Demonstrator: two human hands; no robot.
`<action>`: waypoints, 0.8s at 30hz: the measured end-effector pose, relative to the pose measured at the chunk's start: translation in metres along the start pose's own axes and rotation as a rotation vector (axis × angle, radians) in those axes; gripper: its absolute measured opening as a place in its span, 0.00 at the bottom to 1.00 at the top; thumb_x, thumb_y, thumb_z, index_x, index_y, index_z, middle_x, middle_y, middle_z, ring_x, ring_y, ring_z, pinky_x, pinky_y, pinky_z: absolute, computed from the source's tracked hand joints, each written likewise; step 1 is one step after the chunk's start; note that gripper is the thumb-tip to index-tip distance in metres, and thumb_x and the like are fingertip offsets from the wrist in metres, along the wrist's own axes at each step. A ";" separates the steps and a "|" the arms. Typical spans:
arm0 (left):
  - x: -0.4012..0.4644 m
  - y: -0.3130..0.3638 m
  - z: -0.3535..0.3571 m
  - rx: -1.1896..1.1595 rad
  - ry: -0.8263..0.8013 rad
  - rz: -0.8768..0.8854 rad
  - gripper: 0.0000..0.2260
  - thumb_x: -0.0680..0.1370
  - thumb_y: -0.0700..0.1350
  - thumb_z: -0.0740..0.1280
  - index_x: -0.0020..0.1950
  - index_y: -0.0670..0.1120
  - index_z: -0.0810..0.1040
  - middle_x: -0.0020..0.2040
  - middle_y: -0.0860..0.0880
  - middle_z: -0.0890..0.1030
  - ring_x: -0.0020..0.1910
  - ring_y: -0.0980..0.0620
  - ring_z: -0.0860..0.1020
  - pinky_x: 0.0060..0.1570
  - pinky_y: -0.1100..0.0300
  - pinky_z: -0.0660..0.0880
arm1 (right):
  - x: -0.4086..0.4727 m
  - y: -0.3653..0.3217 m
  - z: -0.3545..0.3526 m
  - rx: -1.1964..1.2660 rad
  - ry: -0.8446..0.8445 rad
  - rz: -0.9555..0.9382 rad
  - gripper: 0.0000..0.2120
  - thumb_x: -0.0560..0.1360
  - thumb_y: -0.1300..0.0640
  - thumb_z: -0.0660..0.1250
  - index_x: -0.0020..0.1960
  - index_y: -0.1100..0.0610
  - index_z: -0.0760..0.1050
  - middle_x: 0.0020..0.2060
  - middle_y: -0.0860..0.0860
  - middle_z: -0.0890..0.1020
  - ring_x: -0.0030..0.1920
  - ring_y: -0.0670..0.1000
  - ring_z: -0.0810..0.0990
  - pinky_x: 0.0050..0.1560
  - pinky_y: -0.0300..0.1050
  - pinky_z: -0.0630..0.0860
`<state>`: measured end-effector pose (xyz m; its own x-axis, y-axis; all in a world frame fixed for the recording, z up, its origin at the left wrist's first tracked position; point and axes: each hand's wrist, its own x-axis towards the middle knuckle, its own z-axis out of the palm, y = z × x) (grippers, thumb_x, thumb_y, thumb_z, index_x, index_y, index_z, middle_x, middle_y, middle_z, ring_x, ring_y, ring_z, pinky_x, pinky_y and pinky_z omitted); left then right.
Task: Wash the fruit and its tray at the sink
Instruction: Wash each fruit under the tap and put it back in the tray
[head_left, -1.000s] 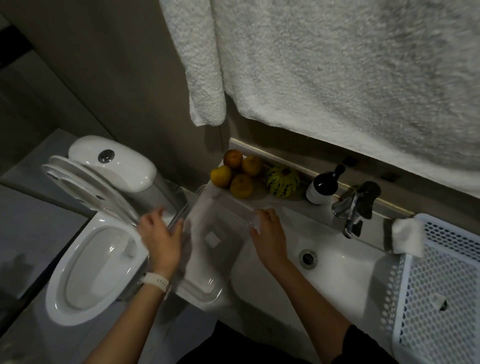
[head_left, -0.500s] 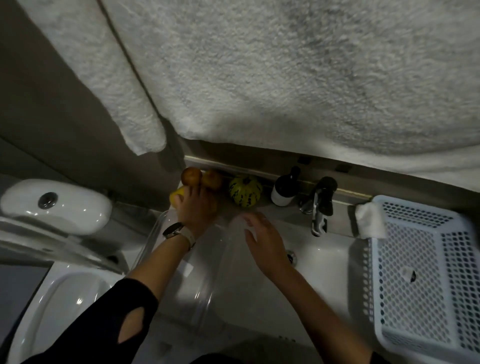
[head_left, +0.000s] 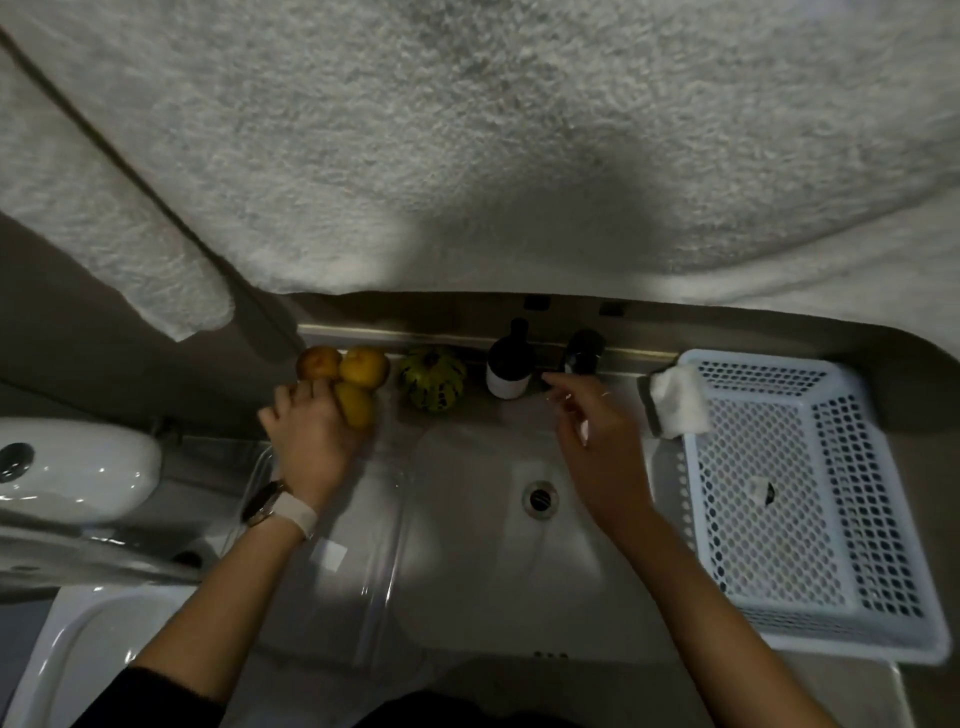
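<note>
Head camera, looking down at a dim bathroom sink (head_left: 483, 571): the person's left hand (head_left: 311, 436) reaches to a cluster of orange-yellow fruit (head_left: 358, 382) on the back ledge, its fingers (head_left: 306, 392) curled round the nearest piece. The right hand (head_left: 592, 431) hangs above the basin near the dark faucet (head_left: 582, 353), fingers loosely spread and holding nothing. A clear plastic tray (head_left: 384, 545) lies over the sink's left rim, beneath the left forearm, which wears a pale-strapped watch (head_left: 283, 512). A green striped gourd (head_left: 432, 385) sits just right of the fruit, beside a dark bottle (head_left: 509, 366) with a white label. A white perforated basket (head_left: 800, 499) stands right of the basin, a folded white cloth (head_left: 675, 400) at its back corner. A large towel (head_left: 467, 145) hangs overhead; a toilet (head_left: 72, 467) stands to the left.
</note>
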<state>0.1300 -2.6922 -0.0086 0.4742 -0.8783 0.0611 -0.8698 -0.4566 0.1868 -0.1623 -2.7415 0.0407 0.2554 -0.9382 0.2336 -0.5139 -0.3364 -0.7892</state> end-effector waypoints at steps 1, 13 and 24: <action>-0.007 0.004 -0.006 -0.087 0.038 0.000 0.26 0.66 0.55 0.78 0.54 0.40 0.75 0.52 0.38 0.79 0.53 0.37 0.73 0.48 0.47 0.65 | 0.002 0.004 -0.006 -0.031 0.009 0.006 0.17 0.77 0.66 0.63 0.63 0.53 0.75 0.51 0.49 0.79 0.48 0.45 0.77 0.49 0.37 0.75; -0.069 0.140 0.050 -1.116 -0.763 -0.324 0.23 0.70 0.40 0.77 0.58 0.49 0.70 0.56 0.45 0.76 0.46 0.55 0.77 0.36 0.66 0.76 | 0.038 0.037 -0.036 -0.335 -0.243 -0.026 0.16 0.71 0.60 0.73 0.58 0.58 0.79 0.56 0.56 0.73 0.54 0.55 0.77 0.51 0.44 0.75; -0.058 0.186 0.082 -1.412 -1.212 -0.653 0.05 0.81 0.38 0.62 0.54 0.44 0.76 0.52 0.43 0.75 0.48 0.46 0.76 0.51 0.51 0.78 | 0.041 0.037 -0.047 -0.367 -0.382 -0.046 0.15 0.78 0.62 0.65 0.64 0.60 0.77 0.65 0.59 0.72 0.59 0.57 0.76 0.58 0.51 0.75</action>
<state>-0.0707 -2.7378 -0.0580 -0.2357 -0.5502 -0.8011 0.3685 -0.8134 0.4502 -0.2092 -2.7959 0.0474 0.5289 -0.8486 -0.0142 -0.7306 -0.4467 -0.5164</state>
